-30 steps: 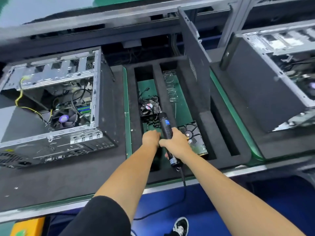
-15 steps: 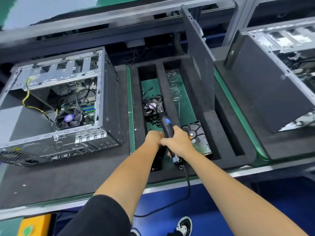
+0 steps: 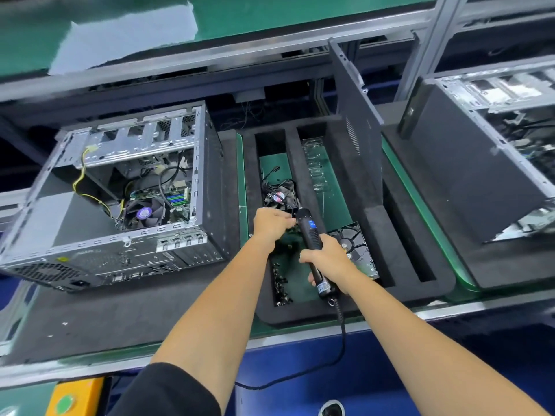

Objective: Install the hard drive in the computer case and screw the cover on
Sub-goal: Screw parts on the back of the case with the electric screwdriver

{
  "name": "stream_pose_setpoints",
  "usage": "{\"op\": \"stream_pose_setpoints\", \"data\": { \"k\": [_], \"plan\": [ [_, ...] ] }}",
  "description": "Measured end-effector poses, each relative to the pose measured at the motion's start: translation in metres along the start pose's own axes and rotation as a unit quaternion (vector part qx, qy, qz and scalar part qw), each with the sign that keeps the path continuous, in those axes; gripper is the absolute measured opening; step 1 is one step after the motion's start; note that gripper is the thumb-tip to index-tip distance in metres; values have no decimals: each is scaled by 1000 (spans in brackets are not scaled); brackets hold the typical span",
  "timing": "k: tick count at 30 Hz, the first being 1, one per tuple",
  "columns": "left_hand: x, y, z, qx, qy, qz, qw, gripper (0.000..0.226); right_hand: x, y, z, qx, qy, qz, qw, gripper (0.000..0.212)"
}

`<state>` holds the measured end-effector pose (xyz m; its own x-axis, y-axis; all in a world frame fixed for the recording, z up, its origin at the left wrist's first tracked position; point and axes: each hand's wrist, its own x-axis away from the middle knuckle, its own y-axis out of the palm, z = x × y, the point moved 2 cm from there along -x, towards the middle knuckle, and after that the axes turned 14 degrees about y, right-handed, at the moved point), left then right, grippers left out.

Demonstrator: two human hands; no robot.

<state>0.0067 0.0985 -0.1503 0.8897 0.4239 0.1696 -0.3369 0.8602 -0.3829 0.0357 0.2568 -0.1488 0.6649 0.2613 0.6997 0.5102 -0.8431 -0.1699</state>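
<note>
The open computer case (image 3: 135,190) lies on the black mat at the left, its inside showing a CPU fan and cables. The hard drive (image 3: 359,250) rests in the black foam tray (image 3: 399,265), just right of my hands. My right hand (image 3: 330,262) grips the handle of a black electric screwdriver (image 3: 309,232) that points away from me over the tray. My left hand (image 3: 270,223) pinches at the screwdriver's front tip; whatever small thing is between the fingers is hidden. The dark side cover (image 3: 357,115) stands upright in a slot of the tray.
Several loose black screws (image 3: 280,283) lie in the tray's near left compartment, and a small fan (image 3: 279,196) sits farther back. A second open case (image 3: 495,151) stands at the right. The screwdriver's cord (image 3: 339,349) hangs over the bench's front edge.
My left hand has moved forward from beside my right hand to the screwdriver's tip. The right hand keeps its grip on the handle. The view has shifted slightly.
</note>
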Motion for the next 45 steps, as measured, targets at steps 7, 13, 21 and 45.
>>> {"op": "stream_pose_setpoints", "data": {
  "k": [7, 13, 21, 45],
  "plan": [
    [9, -13, 47, 157, -36, 110, 981, 13, 34, -3, -11, -19, -53, -44, 997, 28],
    [25, -23, 64, 245, 6, 75, 967, 18, 62, -3, -10, -20, -65, -73, 995, 45],
    [38, -39, 69, 361, 23, 29, 932, 12, 80, 4, -7, -17, -65, -74, 995, 54],
    [47, -54, 84, 430, -15, 20, 902, 5, 105, 31, -21, -12, -107, -15, 994, 33]
  ]
}}
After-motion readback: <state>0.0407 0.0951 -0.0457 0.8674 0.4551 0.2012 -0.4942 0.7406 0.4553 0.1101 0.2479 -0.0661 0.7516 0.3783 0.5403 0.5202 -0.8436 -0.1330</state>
